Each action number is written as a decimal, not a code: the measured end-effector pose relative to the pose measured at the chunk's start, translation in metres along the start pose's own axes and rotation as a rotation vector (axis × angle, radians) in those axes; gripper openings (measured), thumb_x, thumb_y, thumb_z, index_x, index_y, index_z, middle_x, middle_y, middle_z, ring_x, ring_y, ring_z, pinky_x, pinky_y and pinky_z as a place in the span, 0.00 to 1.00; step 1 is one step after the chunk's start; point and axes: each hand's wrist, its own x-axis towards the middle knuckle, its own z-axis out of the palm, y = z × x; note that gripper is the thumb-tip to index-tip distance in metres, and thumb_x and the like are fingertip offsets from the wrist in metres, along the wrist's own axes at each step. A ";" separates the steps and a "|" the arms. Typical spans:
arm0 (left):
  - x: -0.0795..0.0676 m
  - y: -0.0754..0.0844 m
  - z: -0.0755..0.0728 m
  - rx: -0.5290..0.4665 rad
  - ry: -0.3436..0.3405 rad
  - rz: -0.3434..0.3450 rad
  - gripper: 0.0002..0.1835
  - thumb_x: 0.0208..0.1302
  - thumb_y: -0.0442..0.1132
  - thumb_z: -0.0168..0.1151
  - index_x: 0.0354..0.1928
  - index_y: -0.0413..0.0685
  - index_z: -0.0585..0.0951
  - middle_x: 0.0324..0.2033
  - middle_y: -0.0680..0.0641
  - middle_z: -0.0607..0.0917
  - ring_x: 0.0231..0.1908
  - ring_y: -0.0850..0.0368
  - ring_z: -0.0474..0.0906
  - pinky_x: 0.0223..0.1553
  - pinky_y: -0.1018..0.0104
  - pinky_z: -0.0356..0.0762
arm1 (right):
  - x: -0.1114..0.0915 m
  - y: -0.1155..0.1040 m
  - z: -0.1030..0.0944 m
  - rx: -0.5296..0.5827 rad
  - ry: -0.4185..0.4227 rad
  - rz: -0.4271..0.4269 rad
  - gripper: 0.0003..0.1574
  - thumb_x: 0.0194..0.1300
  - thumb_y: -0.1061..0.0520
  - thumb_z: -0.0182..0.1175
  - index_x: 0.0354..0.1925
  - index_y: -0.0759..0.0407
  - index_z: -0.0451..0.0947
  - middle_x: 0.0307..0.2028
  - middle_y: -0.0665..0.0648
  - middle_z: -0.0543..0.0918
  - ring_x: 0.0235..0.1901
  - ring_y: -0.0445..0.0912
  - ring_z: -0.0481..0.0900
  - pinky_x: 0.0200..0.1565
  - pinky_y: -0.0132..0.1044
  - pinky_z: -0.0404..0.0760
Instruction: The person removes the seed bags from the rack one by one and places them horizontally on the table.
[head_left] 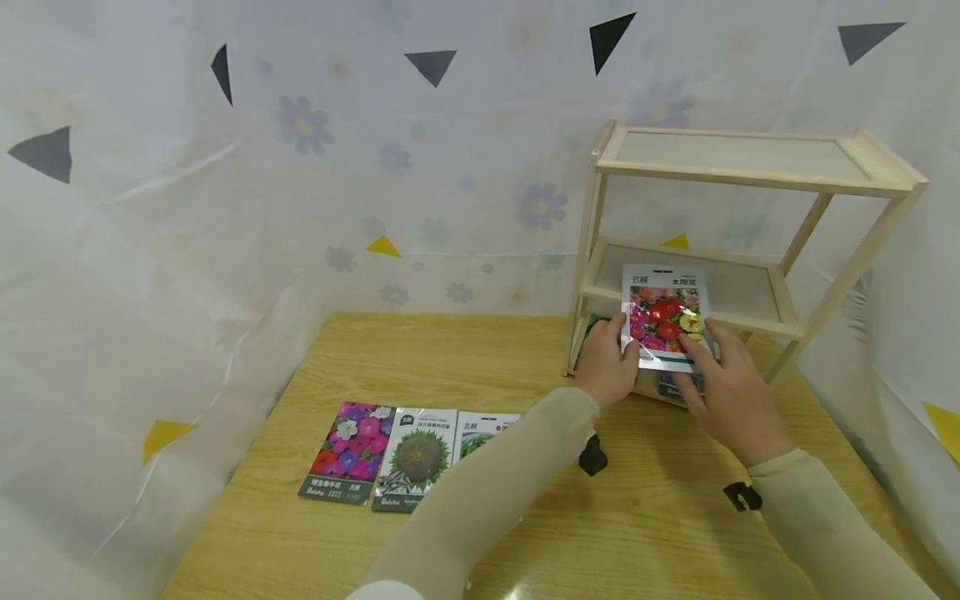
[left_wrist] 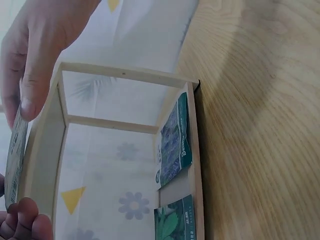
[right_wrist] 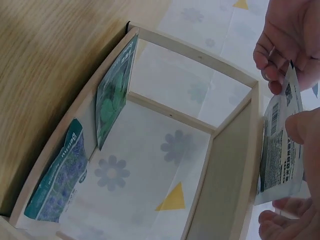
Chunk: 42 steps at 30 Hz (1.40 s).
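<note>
A seed packet (head_left: 663, 317) with red, pink and yellow flowers is held between both hands at the front of the shelf's middle tier. My left hand (head_left: 606, 362) pinches its left edge near the bottom corner. On the other side, my right hand (head_left: 731, 392) grips the right edge, with fingers over the printed front. The back of the packet (right_wrist: 281, 145), with its barcode and text, faces down toward the wrist cameras. In the head view the packet overlaps the middle board (head_left: 742, 292) of the wooden shelf (head_left: 757, 185).
Two packets lie on the bottom tier, one with blue-violet flowers (left_wrist: 172, 145) and one with green leaves (left_wrist: 175, 220). Left on the table (head_left: 450, 350) are a petunia-like flower packet (head_left: 358, 442), a sunflower packet (head_left: 416, 458) and a green packet (head_left: 480, 429) partly behind the left forearm.
</note>
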 end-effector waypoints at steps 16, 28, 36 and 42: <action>-0.017 -0.013 -0.006 -0.033 -0.030 -0.042 0.28 0.66 0.42 0.50 0.67 0.42 0.61 0.26 0.53 0.67 0.23 0.62 0.62 0.22 0.74 0.62 | -0.008 -0.005 -0.003 0.356 -0.142 0.274 0.34 0.63 0.67 0.41 0.68 0.62 0.54 0.63 0.67 0.60 0.58 0.65 0.61 0.49 0.62 0.63; -0.030 -0.024 -0.009 -0.169 -0.052 -0.107 0.36 0.57 0.37 0.61 0.67 0.44 0.58 0.22 0.55 0.71 0.17 0.65 0.65 0.20 0.75 0.67 | -0.010 -0.007 0.005 0.417 -0.039 0.286 0.27 0.69 0.59 0.47 0.64 0.63 0.61 0.45 0.59 0.74 0.39 0.45 0.70 0.36 0.29 0.69; -0.045 -0.027 -0.011 -0.214 -0.094 -0.114 0.36 0.56 0.36 0.64 0.66 0.47 0.60 0.28 0.53 0.73 0.21 0.66 0.68 0.24 0.76 0.71 | -0.014 -0.009 0.008 0.385 -0.074 0.334 0.33 0.64 0.53 0.56 0.64 0.62 0.61 0.28 0.52 0.72 0.22 0.41 0.67 0.20 0.30 0.66; -0.053 -0.028 -0.014 -0.244 -0.071 -0.142 0.35 0.54 0.34 0.65 0.64 0.47 0.64 0.32 0.56 0.71 0.25 0.67 0.70 0.25 0.75 0.73 | -0.017 -0.014 0.010 0.379 -0.116 0.366 0.37 0.63 0.51 0.57 0.65 0.62 0.59 0.26 0.51 0.73 0.21 0.42 0.68 0.19 0.31 0.66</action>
